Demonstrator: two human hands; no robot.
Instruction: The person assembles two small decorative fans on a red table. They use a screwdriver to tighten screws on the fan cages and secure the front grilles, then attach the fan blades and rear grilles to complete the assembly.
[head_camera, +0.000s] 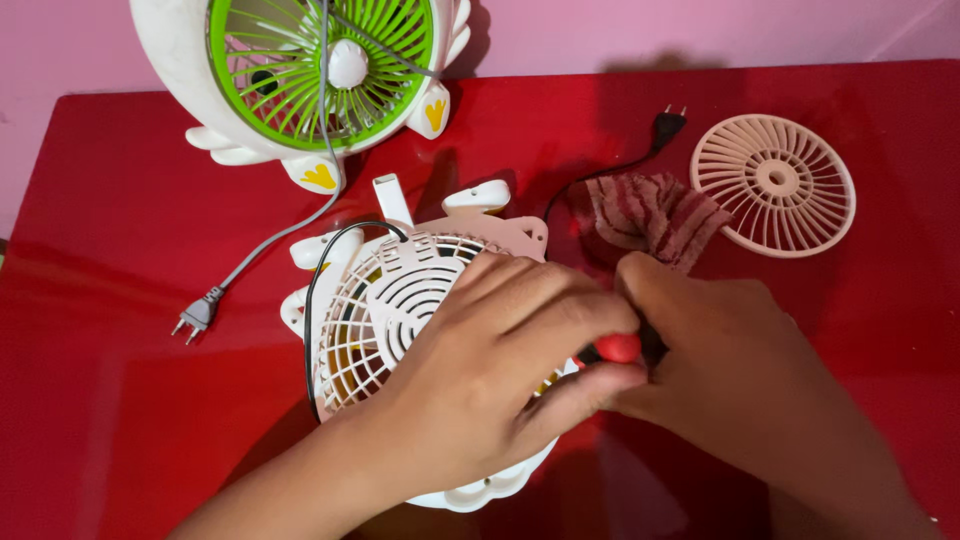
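Red table (120, 400); white fan (390, 300); striped maroon cloth (650, 215).

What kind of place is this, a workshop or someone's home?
Probably a home table used for small repairs: a glossy red tabletop against a pink wall, two small fans, one opened white fan, a loose grille and a rag.

head view | worn on head | faces steeply down, close | red table (120, 300) fills the frame

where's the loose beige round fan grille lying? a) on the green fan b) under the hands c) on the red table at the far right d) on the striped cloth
c: the loose beige round plastic fan grille lies flat on the glossy red table at the far right, beside the red striped cloth.
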